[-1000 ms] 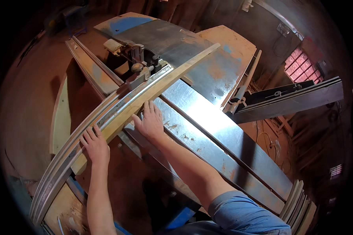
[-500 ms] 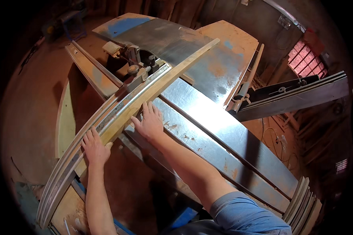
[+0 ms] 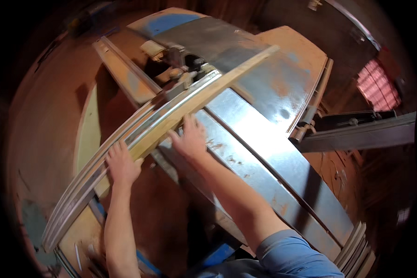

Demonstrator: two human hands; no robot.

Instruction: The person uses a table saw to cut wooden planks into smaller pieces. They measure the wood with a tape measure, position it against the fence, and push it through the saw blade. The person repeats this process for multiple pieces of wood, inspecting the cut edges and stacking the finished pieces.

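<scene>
Workshop of reddish dust and wood, both hands pressing a long board on a steel machine table.

Lying diagonally across the steel table (image 3: 273,153), the pale wooden board (image 3: 208,92) runs from lower left to upper right, its long side against a grey metal fence rail (image 3: 125,139). Flat on the board's near edge rests the right hand (image 3: 189,139), fingers spread, gripping nothing. Lower along the same board, the left hand (image 3: 122,164) presses palm-down, fingers curled lightly over the edge. Beyond the board sits a guard and clamp assembly (image 3: 183,69). At the far right lies a dark metal beam (image 3: 361,134), with a red-lit window (image 3: 377,85) above it.
</scene>
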